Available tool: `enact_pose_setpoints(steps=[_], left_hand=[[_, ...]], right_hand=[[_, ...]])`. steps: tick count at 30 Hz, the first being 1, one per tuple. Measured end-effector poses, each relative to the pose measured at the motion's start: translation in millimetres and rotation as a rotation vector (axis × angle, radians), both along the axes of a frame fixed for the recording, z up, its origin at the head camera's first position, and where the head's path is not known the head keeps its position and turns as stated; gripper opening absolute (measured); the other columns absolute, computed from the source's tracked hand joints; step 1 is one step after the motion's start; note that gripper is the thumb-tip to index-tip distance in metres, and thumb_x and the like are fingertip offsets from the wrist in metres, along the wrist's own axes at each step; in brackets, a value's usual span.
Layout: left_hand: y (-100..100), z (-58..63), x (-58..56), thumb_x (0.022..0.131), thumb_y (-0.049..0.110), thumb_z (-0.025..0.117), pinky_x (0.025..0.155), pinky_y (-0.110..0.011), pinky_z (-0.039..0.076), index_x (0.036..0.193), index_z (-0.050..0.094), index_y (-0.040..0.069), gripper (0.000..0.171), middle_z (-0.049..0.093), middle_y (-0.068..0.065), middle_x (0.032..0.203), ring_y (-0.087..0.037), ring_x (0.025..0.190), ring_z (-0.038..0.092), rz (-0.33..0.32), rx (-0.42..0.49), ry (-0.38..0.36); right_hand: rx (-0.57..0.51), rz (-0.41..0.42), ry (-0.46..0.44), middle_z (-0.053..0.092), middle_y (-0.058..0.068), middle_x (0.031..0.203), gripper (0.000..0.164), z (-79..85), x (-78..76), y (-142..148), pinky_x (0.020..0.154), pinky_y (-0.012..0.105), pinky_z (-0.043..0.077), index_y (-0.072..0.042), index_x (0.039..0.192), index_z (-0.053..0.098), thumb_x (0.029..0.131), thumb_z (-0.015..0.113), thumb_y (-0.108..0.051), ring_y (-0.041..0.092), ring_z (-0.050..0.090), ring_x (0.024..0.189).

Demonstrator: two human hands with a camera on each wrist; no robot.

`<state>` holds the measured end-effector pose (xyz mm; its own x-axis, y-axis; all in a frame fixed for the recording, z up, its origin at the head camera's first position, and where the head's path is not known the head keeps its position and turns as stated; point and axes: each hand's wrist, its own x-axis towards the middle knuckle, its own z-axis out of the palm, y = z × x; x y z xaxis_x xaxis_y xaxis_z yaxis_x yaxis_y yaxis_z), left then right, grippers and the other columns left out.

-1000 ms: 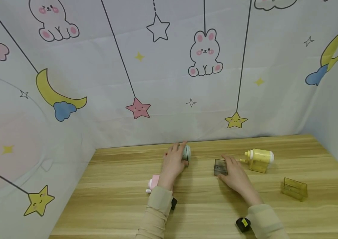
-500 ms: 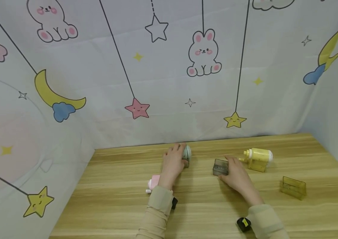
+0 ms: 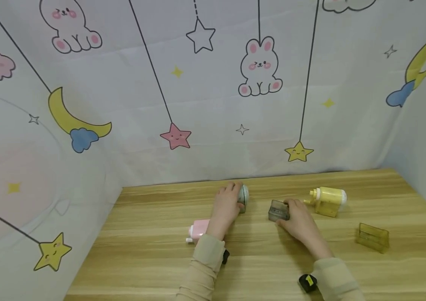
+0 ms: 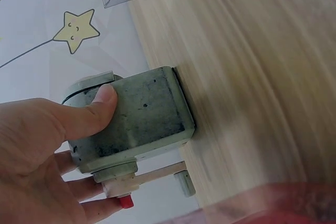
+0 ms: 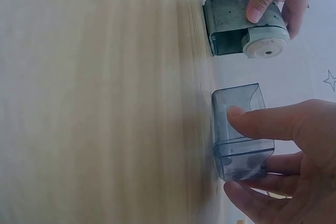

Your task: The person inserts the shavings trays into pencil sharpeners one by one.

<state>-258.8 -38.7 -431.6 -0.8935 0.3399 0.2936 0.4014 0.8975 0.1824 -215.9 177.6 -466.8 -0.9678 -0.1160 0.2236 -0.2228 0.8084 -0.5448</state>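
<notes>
A green crank pencil sharpener (image 4: 139, 114) with dark scuffs stands near the back of the table, an opening showing in its body in the right wrist view. My left hand (image 3: 227, 205) grips it, thumb (image 4: 102, 103) on one side and fingers round the other, beside its crank handle (image 4: 157, 174). To its right, my right hand (image 3: 300, 219) holds a clear grey shavings drawer (image 5: 241, 156) between thumb and fingers, low at the tabletop. A gap separates drawer and sharpener.
A yellow pencil sharpener (image 3: 329, 200) stands right of my right hand, with a clear yellow drawer (image 3: 373, 237) nearer the front. A pink sharpener (image 3: 199, 229) is partly behind my left forearm. A black object with a yellow mark (image 3: 308, 283) is by my right cuff. A printed curtain (image 3: 213, 104) hangs behind the table.
My left hand has shifted a little to the right with the green sharpener, towards the grey drawer, uncovering more of the pink sharpener. My right hand has hardly moved.
</notes>
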Motion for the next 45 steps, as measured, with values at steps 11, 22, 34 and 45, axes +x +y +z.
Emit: enact_pose_setpoints(steps=[11,22,34,45], left_hand=[[9,7.5,3.9,0.072,0.024,0.072,0.094,-0.042,0.043,0.13,0.045,0.01,0.066,0.055,-0.01,0.12,-0.03,0.101,0.051,-0.04,-0.045,-0.041],[13,8.0,5.3,0.073,0.024,0.072,0.095,-0.041,0.043,0.133,0.043,0.015,0.067,0.053,-0.007,0.122,-0.028,0.106,0.048,-0.069,-0.056,-0.065],[15,8.3,8.6,0.073,0.024,0.072,0.094,-0.04,0.044,0.132,0.043,0.017,0.066,0.052,-0.006,0.127,-0.026,0.11,0.047,-0.123,-0.076,-0.059],[17,5.3,9.3,0.076,0.028,0.07,0.097,-0.038,0.042,0.134,0.039,0.017,0.067,0.049,-0.005,0.13,-0.025,0.111,0.046,-0.141,-0.112,-0.071]], right_hand=[[0.003,0.006,0.013,0.052,0.032,0.111,0.062,2.1,-3.3,-1,0.088,0.058,0.04,0.012,0.116,0.046,0.069,0.074,-0.017,0.042,0.046,0.101],[0.019,0.017,0.017,0.054,0.031,0.11,0.062,1.9,-4.2,-3,0.086,0.059,0.041,0.011,0.116,0.047,0.069,0.074,-0.018,0.044,0.046,0.1],[0.003,0.03,0.002,0.054,0.029,0.112,0.064,-1.9,-6.2,-7,0.085,0.058,0.042,0.009,0.118,0.047,0.069,0.076,-0.02,0.043,0.046,0.1],[-0.004,0.044,-0.01,0.054,0.028,0.113,0.064,-3.2,-6.3,-11,0.085,0.057,0.043,0.008,0.118,0.047,0.069,0.076,-0.02,0.041,0.047,0.101]])
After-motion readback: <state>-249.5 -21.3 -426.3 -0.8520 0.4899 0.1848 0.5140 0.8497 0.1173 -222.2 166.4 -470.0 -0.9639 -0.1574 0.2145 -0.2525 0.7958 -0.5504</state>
